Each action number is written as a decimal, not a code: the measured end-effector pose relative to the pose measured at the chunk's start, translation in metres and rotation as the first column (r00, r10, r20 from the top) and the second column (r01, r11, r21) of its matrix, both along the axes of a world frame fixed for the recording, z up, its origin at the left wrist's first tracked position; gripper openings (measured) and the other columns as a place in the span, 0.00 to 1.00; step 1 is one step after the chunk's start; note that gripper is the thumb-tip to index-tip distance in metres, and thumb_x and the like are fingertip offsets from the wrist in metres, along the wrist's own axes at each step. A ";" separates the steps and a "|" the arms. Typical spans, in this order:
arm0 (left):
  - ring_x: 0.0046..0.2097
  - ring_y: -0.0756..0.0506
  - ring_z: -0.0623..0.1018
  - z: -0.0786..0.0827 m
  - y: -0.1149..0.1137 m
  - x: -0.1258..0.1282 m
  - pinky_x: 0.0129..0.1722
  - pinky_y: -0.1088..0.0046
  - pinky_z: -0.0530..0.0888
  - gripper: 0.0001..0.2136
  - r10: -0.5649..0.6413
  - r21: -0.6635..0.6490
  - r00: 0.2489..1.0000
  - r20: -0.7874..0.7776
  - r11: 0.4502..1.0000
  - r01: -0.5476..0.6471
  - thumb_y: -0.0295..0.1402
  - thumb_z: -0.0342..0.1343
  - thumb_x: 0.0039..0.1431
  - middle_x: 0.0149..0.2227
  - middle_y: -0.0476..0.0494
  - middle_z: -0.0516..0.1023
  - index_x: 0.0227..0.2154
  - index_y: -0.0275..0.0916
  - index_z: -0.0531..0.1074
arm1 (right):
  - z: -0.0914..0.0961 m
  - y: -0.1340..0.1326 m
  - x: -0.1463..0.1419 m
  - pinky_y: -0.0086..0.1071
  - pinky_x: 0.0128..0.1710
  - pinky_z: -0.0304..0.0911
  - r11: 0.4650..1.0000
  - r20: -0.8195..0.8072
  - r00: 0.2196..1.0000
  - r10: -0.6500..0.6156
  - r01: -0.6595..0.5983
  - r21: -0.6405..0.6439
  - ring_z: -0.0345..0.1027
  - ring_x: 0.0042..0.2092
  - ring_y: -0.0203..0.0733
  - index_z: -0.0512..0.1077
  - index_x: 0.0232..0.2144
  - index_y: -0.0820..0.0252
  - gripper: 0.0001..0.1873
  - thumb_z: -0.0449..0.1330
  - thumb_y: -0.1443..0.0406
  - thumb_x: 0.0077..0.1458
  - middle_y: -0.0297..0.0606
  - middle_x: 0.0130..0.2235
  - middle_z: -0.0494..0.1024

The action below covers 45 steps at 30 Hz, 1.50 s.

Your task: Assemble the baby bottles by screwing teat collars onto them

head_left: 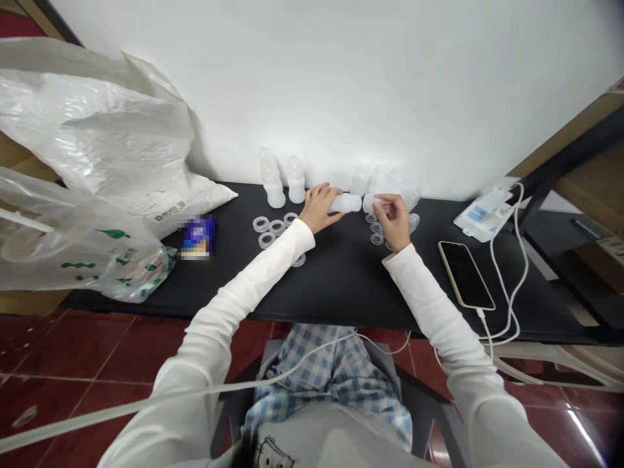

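My left hand (322,207) is closed around a translucent white baby bottle (350,203), which lies nearly level with one end facing right. Between the fingers and thumb of my right hand (394,218) is a whitish translucent cap (369,203), right by the bottle's end; whether the two touch I cannot tell. Two similar bottles with clear domed tops stand at the back, a taller bottle (272,179) and a shorter bottle (295,179). Several white rings (261,224) lie left of my left forearm. Small clear discs (377,238) lie beside my right hand, partly hidden by it.
Clear domed covers (412,185) stand against the wall behind my right hand. A phone (467,275) with a charging cable and a white power strip (485,213) lie on the right. Plastic bags (97,143) and a blue packet (198,237) occupy the left of the black table (336,286).
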<state>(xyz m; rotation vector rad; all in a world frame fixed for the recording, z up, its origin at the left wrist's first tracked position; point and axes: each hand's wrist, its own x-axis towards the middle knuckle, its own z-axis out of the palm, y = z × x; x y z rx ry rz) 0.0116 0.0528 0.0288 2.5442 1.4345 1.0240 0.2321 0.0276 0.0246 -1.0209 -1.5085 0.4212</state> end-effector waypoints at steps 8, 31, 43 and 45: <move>0.56 0.36 0.72 -0.004 -0.009 -0.042 0.57 0.51 0.68 0.25 -0.185 0.088 0.982 -0.024 0.979 0.186 0.40 0.65 0.57 0.51 0.36 0.70 0.57 0.45 0.71 | -0.013 -0.005 -0.011 0.38 0.45 0.75 0.966 0.071 0.967 0.244 -0.236 -0.103 0.75 0.43 0.41 0.75 0.44 0.53 0.19 0.65 0.50 0.56 0.39 0.46 0.78; 0.14 0.48 0.70 0.013 -0.021 -0.046 0.12 0.76 0.53 0.22 0.215 -0.687 0.779 0.589 0.641 0.343 0.54 0.54 0.58 0.17 0.48 0.72 0.33 0.36 0.75 | -0.019 -0.021 -0.022 0.46 0.55 0.72 0.938 0.390 0.887 0.246 -0.319 0.133 0.74 0.55 0.47 0.72 0.40 0.52 0.06 0.57 0.59 0.65 0.42 0.48 0.79; 0.44 0.44 0.80 0.006 -0.023 -0.046 0.49 0.66 0.75 0.19 -0.224 -0.054 0.875 0.429 0.960 0.273 0.50 0.54 0.63 0.40 0.43 0.82 0.39 0.38 0.78 | -0.025 -0.015 -0.026 0.36 0.37 0.73 0.940 0.013 0.954 0.300 -0.294 -0.174 0.76 0.34 0.40 0.69 0.43 0.52 0.25 0.59 0.41 0.56 0.35 0.34 0.79; 0.45 0.44 0.80 0.006 -0.025 -0.047 0.49 0.65 0.76 0.18 -0.243 0.011 0.907 0.343 0.967 0.255 0.49 0.55 0.63 0.42 0.42 0.81 0.41 0.39 0.78 | -0.023 -0.016 -0.025 0.34 0.34 0.71 0.938 0.009 0.957 0.289 -0.281 -0.205 0.74 0.31 0.39 0.69 0.38 0.53 0.26 0.57 0.39 0.55 0.33 0.30 0.77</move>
